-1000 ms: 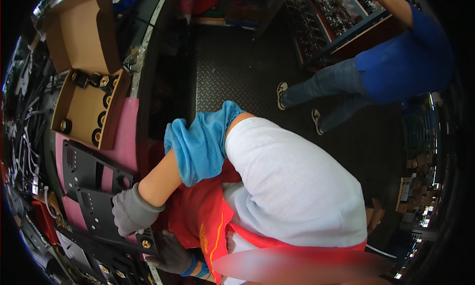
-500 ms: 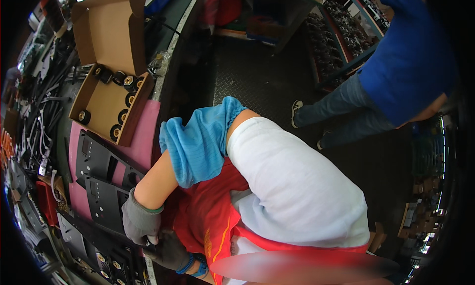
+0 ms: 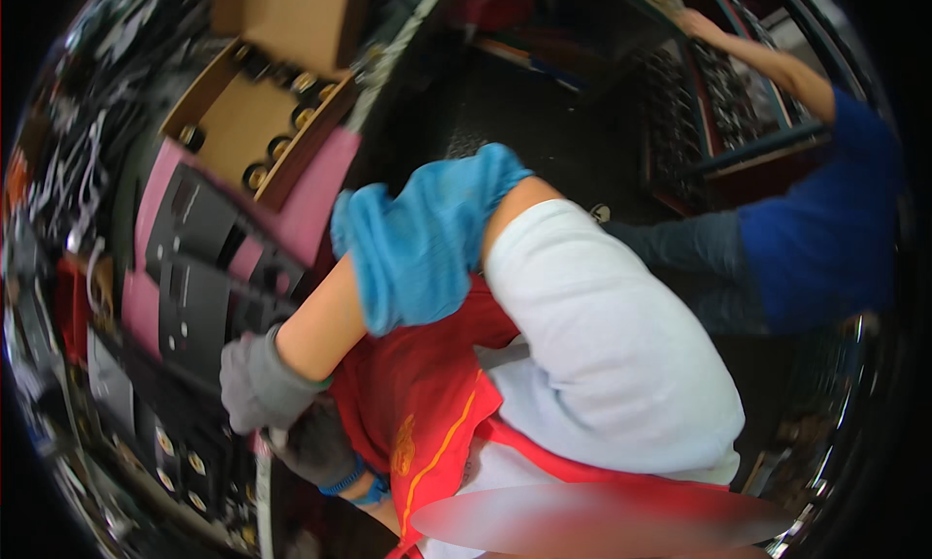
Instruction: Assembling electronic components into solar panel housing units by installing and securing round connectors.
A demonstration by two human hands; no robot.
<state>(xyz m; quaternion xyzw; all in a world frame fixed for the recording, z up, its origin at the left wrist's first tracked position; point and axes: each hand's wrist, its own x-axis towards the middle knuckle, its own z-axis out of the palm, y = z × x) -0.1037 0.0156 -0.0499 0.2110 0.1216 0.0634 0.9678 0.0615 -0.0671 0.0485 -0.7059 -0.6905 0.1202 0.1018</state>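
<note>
My right hand (image 3: 267, 384), in a grey knitted glove, is curled closed beside the black panels at the bench edge. Just below it, my left hand (image 3: 320, 447), in a darker glove with a blue band at the wrist, is closed too, and the two hands meet. A small pale bit shows between them, too blurred to name. Fingers on both hands are partly hidden. Next to my right hand lie flat black panels (image 3: 189, 302) with small holes, on a pink sheet (image 3: 146, 312). Lower down, more black parts carry round gold-centred pieces (image 3: 197, 462).
An open cardboard box (image 3: 228, 127) holds several black knob-like pieces with brass centres. Cables (image 3: 87, 151) and a red bin (image 3: 73, 307) crowd the far left. At right, a person in a blue shirt (image 3: 820, 239) stands by a rack of small parts (image 3: 670, 122).
My view has shifted and blurred, so the box sits higher in the picture. My hands stay together by the bench edge. The other person now shows an arm stretched toward the rack.
</note>
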